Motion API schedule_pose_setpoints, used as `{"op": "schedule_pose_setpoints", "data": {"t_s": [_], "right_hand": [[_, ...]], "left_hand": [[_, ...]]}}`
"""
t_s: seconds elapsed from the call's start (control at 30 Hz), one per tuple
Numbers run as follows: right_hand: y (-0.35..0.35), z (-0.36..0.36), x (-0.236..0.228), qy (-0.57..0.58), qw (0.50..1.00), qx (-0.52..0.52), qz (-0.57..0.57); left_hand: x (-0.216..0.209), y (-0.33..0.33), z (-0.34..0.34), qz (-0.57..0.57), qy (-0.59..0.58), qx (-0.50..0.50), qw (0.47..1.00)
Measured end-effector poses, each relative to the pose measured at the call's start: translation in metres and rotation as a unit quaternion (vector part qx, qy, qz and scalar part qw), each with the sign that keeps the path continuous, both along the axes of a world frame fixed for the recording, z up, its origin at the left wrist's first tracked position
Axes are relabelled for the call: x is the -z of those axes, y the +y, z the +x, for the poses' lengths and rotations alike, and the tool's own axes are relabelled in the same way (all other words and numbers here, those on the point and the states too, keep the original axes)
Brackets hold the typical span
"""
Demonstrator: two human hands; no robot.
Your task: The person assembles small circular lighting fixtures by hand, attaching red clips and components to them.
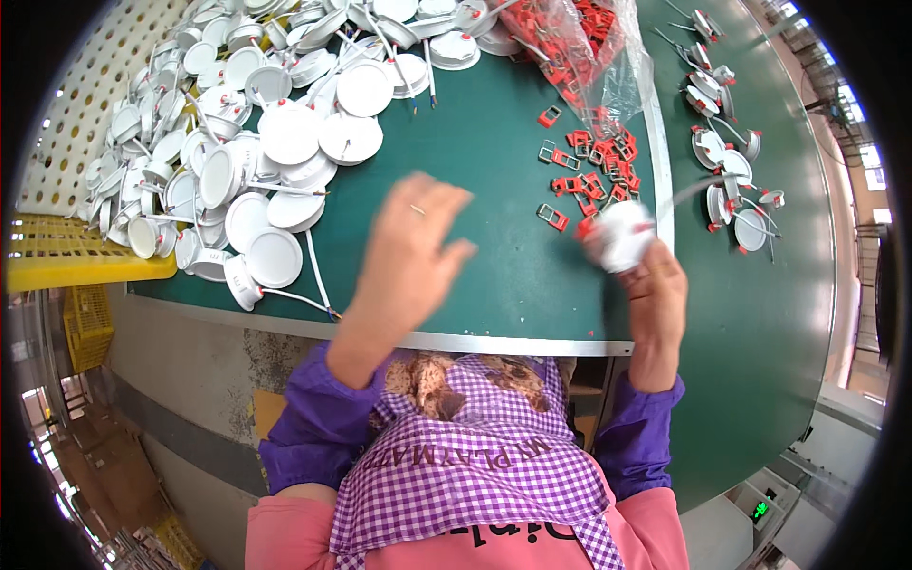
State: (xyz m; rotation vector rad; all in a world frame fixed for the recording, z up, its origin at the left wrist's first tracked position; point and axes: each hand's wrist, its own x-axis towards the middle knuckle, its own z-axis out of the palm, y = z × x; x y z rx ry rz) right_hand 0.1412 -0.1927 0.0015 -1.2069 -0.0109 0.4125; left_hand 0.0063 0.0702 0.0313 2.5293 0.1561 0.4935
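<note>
The white round piece (627, 237) is in the right grip (657, 299), whose fingers are clamped on it. Ahead-left of this grip lie red clips (591, 171), and beyond them a clear bag (613, 81) with more clips. The left grip (413, 247) has its fingers apart; ahead-left of it is a heap of white pieces (288, 134). Below both grips is a green surface (513, 294); a yellow basket (85, 273) stands far left. I count one held piece and one bag; the clips and the heap overlap too much for counting.

Yellow basket (88, 328), left of green table (522, 285)
</note>
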Motion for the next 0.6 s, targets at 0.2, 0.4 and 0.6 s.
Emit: {"op": "schedule_pose_setpoints", "data": {"t_s": [0.2, 0.4, 0.6], "right_hand": [[-0.036, 0.027, -0.002, 0.094, 0.970, 0.199, 0.106], [0.058, -0.016, -0.018, -0.410, 0.833, -0.074, -0.364], [0.093, -0.007, 0.002, -0.518, 0.665, -0.088, -0.531]], "left_hand": [[0.004, 0.052, 0.013, 0.290, 0.053, -0.163, 0.941], [0.039, 0.081, 0.029, 0.351, 0.047, -0.247, 0.902], [0.021, 0.075, 0.033, 0.294, -0.006, -0.223, 0.929]]}}
